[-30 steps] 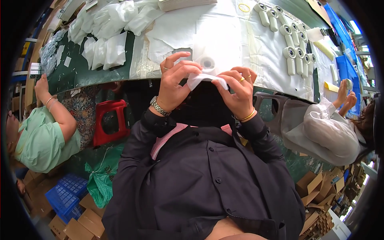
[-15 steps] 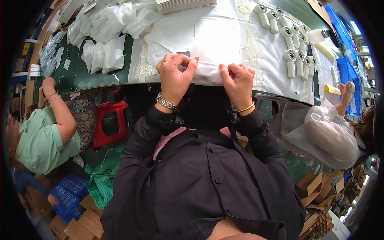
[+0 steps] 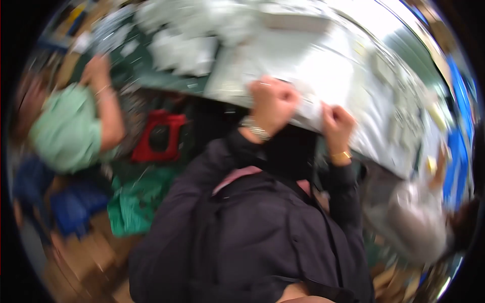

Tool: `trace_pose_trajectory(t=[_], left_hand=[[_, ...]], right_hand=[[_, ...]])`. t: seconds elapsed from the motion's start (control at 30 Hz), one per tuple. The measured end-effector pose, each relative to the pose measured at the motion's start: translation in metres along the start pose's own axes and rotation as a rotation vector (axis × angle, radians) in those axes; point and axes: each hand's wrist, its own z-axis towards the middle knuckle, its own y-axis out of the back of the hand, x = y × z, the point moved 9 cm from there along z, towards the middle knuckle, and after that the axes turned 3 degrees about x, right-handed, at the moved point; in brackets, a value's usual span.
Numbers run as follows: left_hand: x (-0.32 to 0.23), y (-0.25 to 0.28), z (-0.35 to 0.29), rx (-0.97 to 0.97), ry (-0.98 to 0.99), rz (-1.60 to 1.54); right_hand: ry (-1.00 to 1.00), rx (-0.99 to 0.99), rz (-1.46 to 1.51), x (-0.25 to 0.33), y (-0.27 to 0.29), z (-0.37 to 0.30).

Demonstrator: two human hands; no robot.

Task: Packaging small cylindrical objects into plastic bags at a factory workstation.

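Note:
The picture is smeared by motion. At the table's front edge a white plastic bag (image 3: 309, 108) lies between my two hands. My left hand (image 3: 274, 102), above a metal watch, is closed at the bag's left side with the fingers curled in. At its right side my right hand (image 3: 337, 125), with a yellow bangle at the wrist, is closed in a pinch on the bag's edge. What the bag contains cannot be made out.
White bags (image 3: 184, 50) lie heaped at the back left, near a pale stack (image 3: 295, 21). Blurred pale handheld devices (image 3: 404, 118) stand in rows at the right. Co-workers sit at left (image 3: 70, 126) and right (image 3: 417, 217). A red stool (image 3: 159, 136) is below the table.
The whole view has swung and tilted, so the table and both hands appear farther right. My left hand's fingers look more tightly curled. The bag stays between my hands.

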Motion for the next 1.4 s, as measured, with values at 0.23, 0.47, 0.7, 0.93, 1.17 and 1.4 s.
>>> trace_pose_trajectory(t=[0.23,0.47,0.7,0.93,1.17,1.4], left_hand=[[-0.041,0.014,-0.021,-0.169,-0.159,0.04],[-0.069,-0.012,-0.039,0.158,-0.276,0.058],[-0.042,-0.027,-0.028,0.152,-0.129,-0.156],[0.026,0.033,-0.003,-0.031,0.265,-0.878],[0.071,0.176,0.024,-0.529,0.013,0.162],[0.202,0.241,0.034,-0.487,0.215,0.583]], right_hand=[[0.111,-0.037,-0.194,-0.01,0.009,-0.012],[-0.028,-0.016,-0.1,-0.01,0.01,-0.009],[0.02,-0.072,-0.128,-0.015,0.014,-0.008],[0.004,-0.096,-0.055,-0.001,0.008,-0.011],[-0.111,-0.182,0.223,-0.006,0.025,-0.02],[0.012,-0.3,0.19,-0.001,0.034,-0.018]])
